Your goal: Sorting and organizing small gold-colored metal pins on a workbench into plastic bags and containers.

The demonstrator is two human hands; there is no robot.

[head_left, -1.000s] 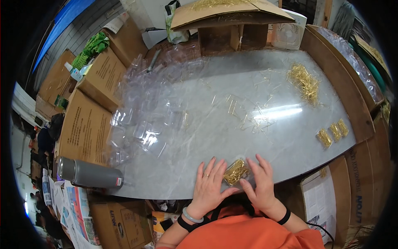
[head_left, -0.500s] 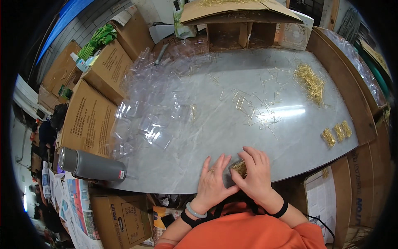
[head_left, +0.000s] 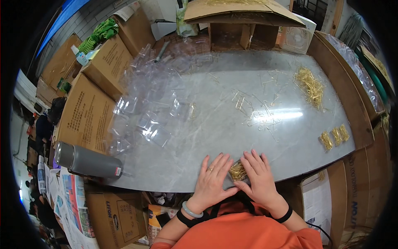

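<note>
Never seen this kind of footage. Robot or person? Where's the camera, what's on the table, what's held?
No robot: these are a person's bare hands. The view comes from the left of two fisheye cameras worn on the head, looking down, so straight edges bend near the rim.

On the grey table, clear plastic pieces lie heaped on the left, beside a grey bottle. Toward the far right is a pile of gold-coloured wire pieces; three small gold bundles sit nearer.

At the near edge, the left hand and right hand lie open on either side of a small gold-filled clear pack, steadied between them rather than gripped, as far as shows.
</note>
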